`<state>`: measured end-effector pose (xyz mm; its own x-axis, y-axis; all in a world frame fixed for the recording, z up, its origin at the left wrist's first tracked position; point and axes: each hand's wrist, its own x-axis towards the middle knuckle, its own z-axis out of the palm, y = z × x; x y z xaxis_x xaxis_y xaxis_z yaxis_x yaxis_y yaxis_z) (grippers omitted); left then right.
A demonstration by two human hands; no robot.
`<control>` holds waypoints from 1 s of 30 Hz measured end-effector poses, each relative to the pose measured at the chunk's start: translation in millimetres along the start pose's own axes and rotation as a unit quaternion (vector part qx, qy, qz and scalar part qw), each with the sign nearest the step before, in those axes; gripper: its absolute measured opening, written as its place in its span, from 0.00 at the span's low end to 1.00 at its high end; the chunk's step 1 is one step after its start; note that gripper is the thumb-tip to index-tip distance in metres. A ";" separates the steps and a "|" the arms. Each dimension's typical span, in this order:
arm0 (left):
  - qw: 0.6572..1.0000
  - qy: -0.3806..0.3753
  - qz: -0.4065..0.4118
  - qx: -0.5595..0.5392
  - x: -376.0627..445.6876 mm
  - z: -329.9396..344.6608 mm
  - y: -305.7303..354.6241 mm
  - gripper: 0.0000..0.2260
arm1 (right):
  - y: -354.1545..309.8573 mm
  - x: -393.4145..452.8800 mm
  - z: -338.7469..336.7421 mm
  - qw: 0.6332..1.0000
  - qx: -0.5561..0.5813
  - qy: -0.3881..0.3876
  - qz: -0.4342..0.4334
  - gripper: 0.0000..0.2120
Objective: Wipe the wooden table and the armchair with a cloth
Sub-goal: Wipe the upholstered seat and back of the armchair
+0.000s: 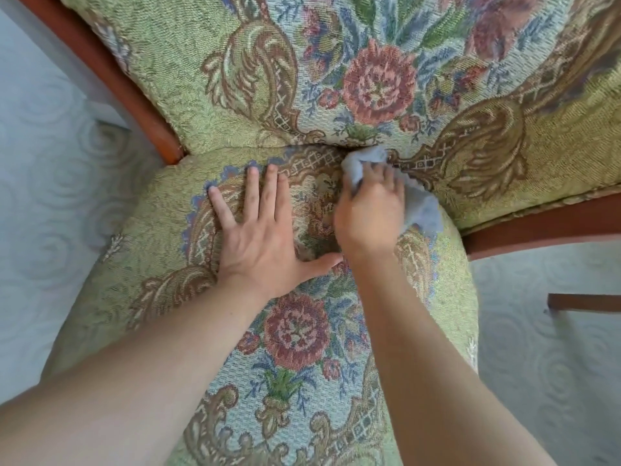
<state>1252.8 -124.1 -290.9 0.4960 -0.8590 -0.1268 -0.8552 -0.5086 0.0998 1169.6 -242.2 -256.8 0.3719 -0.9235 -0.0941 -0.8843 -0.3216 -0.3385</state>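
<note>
At the far seat crease of the armchair [302, 331] | your right hand [369, 213] grips the blue cloth [421, 205] | your left hand [258, 237] presses flat, fingers spread | risk: cloth could snag or bunch in the crease; wooden table not in view

The cloth [425, 210] lies mostly under the right hand [369, 213]; the armchair [208, 62] runs off every edge.

Left hand [258, 237] flat on floral armchair [141, 237] seat, right hand [369, 213] gripping blue cloth [425, 210], seemingly at the back crease.
</note>
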 end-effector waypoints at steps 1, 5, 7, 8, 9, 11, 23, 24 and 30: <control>1.000 -0.005 0.000 0.007 0.9 0.6 -0.6 0.63 | -12.9 1.7 7.3 1.000 0.013 -0.013 -0.014 0.23; 1.000 -0.018 -0.004 0.022 0.5 3.7 -1.5 0.61 | -42.6 14.8 20.7 0.995 0.076 -0.069 -0.013 0.22; 0.999 -0.024 -0.006 0.020 -1.4 2.9 -1.1 0.61 | -39.3 17.9 10.5 0.986 0.134 -0.102 0.010 0.19; 0.999 -0.031 -0.006 0.013 -2.7 0.9 -1.3 0.62 | -34.1 16.4 2.0 0.973 0.199 -0.119 0.023 0.18; 0.999 -0.039 -0.004 0.005 -3.0 -1.5 -1.3 0.62 | -27.7 13.7 -7.8 0.950 0.278 -0.135 0.039 0.16; 0.998 -0.059 -0.001 -0.006 -3.7 -6.8 -3.0 0.62 | -14.4 5.7 -29.6 0.888 0.432 -0.142 0.072 0.11; 0.994 -0.017 0.082 -0.072 -14.3 -121.6 2.8 0.57 | 16.9 -42.2 -159.5 0.737 0.650 0.035 0.181 0.09; 0.993 -0.006 0.088 -0.074 -11.8 -138.6 7.6 0.57 | 12.3 -43.9 -172.1 0.733 0.656 0.038 0.175 0.09; 0.992 0.051 0.093 -0.071 -3.5 -237.6 24.2 0.55 | -22.9 -45.1 -245.9 0.735 0.661 0.052 0.141 0.10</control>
<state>1266.1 -147.4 -53.6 0.3495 -0.9369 0.0067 -0.9076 -0.3368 0.2504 1103.7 -244.6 -14.5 0.1412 -0.9477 -0.2862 0.1500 0.3063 -0.9400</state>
